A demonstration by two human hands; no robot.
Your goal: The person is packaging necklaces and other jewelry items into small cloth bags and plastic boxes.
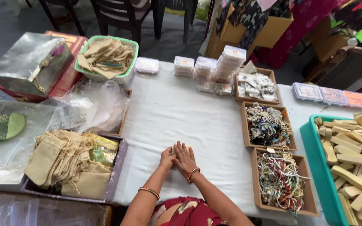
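Observation:
My left hand (pixel 166 159) and my right hand (pixel 185 160) rest together on the white tablecloth (pixel 181 113) near its front edge. Both press down on a small pale object (pixel 179 147), mostly hidden under the fingers. The right hand lies flat over it with fingers spread; the left cups its left side. Each wrist carries bangles.
Three brown trays of beaded jewellery (pixel 268 125) line the right. A teal bin of wooden pieces (pixel 352 163) stands far right. Cloth pouches (pixel 68 163) fill a tray at left, a green basket (pixel 107 58) sits behind. Stacked clear boxes (pixel 223 65) stand at the back.

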